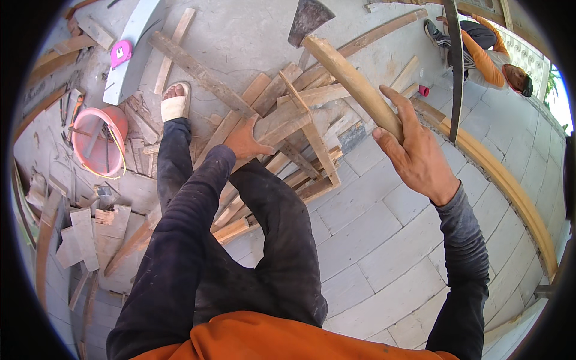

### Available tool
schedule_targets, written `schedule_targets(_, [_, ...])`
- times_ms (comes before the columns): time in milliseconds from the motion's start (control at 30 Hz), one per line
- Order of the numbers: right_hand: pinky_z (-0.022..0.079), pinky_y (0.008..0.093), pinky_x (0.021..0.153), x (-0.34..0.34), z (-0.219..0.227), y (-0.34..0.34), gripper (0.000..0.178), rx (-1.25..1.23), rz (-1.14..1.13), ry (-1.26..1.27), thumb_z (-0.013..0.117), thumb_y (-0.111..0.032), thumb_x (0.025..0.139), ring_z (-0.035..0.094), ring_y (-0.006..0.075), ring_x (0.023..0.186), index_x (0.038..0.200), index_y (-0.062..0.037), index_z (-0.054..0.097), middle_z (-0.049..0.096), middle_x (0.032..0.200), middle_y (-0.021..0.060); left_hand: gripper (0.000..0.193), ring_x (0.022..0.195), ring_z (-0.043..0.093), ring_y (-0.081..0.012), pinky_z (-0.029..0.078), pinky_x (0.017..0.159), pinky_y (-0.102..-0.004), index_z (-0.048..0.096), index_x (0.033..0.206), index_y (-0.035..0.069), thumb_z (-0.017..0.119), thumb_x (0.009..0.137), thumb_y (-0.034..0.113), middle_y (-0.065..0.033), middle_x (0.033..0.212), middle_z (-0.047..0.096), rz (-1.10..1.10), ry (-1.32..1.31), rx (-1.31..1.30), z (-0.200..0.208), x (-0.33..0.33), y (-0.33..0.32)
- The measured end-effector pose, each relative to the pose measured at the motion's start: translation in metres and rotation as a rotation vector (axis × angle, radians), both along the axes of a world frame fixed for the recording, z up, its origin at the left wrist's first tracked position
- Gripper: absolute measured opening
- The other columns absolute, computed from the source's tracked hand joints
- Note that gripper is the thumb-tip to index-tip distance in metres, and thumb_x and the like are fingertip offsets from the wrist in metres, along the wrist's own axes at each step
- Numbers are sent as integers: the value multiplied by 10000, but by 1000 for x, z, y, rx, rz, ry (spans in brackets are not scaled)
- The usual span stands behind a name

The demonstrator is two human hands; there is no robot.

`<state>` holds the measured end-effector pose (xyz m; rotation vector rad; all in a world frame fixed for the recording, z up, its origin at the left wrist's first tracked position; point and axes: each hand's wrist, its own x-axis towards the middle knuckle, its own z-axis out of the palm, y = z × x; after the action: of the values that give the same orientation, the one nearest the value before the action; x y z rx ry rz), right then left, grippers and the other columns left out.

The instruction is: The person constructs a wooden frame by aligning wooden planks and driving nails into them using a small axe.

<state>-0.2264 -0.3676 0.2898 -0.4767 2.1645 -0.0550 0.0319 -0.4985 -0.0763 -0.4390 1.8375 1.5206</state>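
In my right hand (423, 150) is a hatchet, its thick wooden handle (354, 81) slanting up and left from my palm. The index finger and thumb lie along the wood. The hatchet's dark, flared blade (309, 23) shows beyond the far end of the handle. My left hand (246, 139) closes over the near end of a wooden board (288, 127), above my bent knee. That board crosses a narrow batten (321, 153) and rests over a heap of loose boards (294, 159). The fingertips of my left hand are partly hidden.
At left, a pink bucket (90, 156) holds tools; a pink tape measure (121, 54) rests on a pale board (129, 75). Wood scraps (90, 234) litter the floor. A long curved timber (510, 174) lies at right. Another person (483, 57) is low at the far right.
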Motion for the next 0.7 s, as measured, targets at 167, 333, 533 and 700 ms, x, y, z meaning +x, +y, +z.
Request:
schedule_targets(167, [547,495,850,-4,-24,-14,637,72,365,-112,536,-308,1099,689,367,868,1676,-203,286,714,1062,239,1096,1315,586,-397,452,1119,-416,453,1519,-30,904,642,447,-279,1402,605,81,-37,59,11,-2,2])
schedule_targets(333, [540,490,851,-7,-46,-37,637,262,490,-213,547,-277,1094,683,375,864,1674,-200,297,715,1037,233,1020,1267,606,-406,468,1088,-443,524,1479,3,886,640,457,-256,1371,636,103,-63,42,16,1,1])
schedule_targets(533, [566,461,849,-22,-40,-80,634,138,593,-103,559,-283,1091,696,353,873,1665,-179,312,727,1101,234,1030,1290,608,-404,468,1104,-430,493,1501,-4,898,653,417,-279,1389,626,98,-65,51,25,-4,-4])
schedule_targets(700, [614,412,850,-13,-38,-141,673,-411,219,240,550,-338,1103,698,232,840,1685,-180,251,669,1309,206,1051,1278,614,-411,467,1099,-456,488,1509,5,891,648,453,-271,1381,634,80,-96,49,16,7,-5])
